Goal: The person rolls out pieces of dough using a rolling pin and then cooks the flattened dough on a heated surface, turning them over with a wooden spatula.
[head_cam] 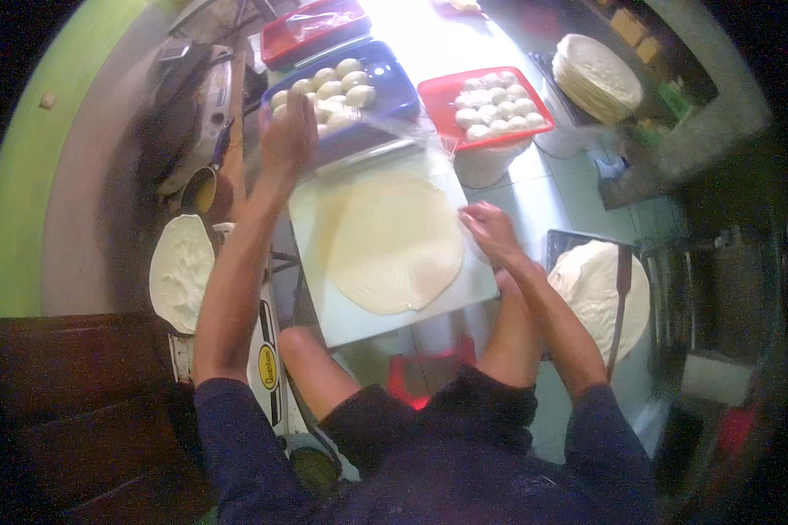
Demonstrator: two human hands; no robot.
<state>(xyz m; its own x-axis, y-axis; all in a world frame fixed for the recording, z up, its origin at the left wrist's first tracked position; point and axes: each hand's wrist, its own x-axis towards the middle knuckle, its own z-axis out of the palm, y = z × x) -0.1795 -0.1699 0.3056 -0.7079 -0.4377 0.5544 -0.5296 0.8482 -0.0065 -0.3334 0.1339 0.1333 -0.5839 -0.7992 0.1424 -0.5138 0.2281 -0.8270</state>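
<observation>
On a white board [341, 326] before me lies a wide, thin round of pale dough [394, 243]. My left hand [291, 139], blurred, is raised at the near left of a blue tray [399, 79] that holds several dough balls [328, 89]. Clear plastic film [394, 128] runs from near its fingers toward the right; whether they grip it is unclear. My right hand [491, 230] is by the board's right edge, fingers bent, close to the dough's rim. Blur hides whether anything is between them.
A red tray [437, 98] of film-covered dough balls stands on a tub. Farther right is a stack of flatbreads [597, 79]. A flatbread [597, 295] with a long flat stick [620, 295] lies right; another [182, 272] lies left, by a Quantum stove [267, 367] and saucepan [198, 190].
</observation>
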